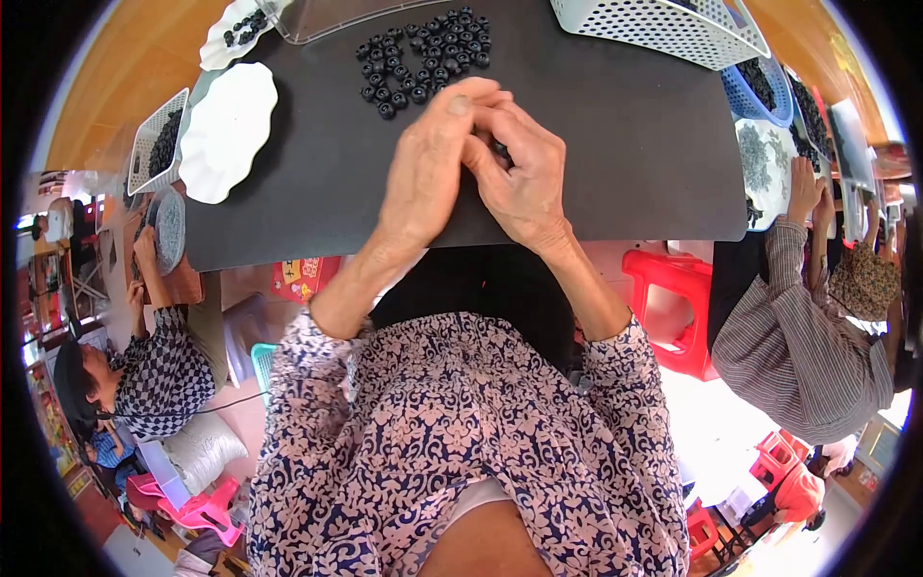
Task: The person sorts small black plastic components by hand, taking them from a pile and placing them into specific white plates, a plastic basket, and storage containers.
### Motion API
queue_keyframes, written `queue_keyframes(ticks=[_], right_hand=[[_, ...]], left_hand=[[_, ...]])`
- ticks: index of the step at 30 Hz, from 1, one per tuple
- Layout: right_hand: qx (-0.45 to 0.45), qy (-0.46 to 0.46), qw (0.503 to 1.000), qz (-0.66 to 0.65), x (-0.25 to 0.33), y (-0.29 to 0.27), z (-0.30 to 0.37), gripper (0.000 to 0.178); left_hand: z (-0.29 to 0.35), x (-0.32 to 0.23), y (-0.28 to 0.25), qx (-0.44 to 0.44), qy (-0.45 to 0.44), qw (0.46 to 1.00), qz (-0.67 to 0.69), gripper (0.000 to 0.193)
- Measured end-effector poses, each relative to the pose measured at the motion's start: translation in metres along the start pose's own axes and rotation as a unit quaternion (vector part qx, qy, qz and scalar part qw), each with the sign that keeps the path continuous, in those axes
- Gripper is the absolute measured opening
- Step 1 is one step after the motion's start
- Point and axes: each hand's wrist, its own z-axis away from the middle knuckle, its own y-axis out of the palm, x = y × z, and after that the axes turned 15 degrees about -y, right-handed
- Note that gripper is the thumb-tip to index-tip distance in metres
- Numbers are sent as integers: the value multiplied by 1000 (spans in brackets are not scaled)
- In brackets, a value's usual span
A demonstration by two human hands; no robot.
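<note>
Above the dark tabletop (615, 154), my two hands are cupped against each other. My left hand (428, 168) stands with its fingers pressed together and leaning over toward the right one. The fingers of my right hand (524, 178) curl inward, and a small dark bit shows in the gap between thumb and fingers; what it is stays mostly hidden. Just beyond my fingertips lies a patch of small round black pieces (394, 67) with pale-rimmed centres, spread in a single layer.
A white scalloped tray (229, 130) lies at the left, beside a white basket of black pieces (159, 144). At the far right are a perforated white basket (663, 29) and a blue basket (760, 87). People sit at both sides; a red stool (663, 308) stands at right.
</note>
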Motion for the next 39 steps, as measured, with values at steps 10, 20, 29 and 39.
queue_keyframes(ticks=[10, 20, 29, 39], right_hand=[[-188, 316, 826, -428, -13, -21, -1, 29], [-94, 247, 941, -214, -5, -18, -3, 19], [-15, 57, 998, 9, -3, -4, -1, 30], [11, 47, 998, 35, 0, -5, -1, 25]], left_hand=[[-55, -12, -63, -24, 319, 742, -589, 27], [-61, -14, -59, 45, 184, 855, -482, 22], [-26, -17, -36, 149, -211, 964, 63, 18], [-33, -9, -21, 119, -107, 987, 0, 36]])
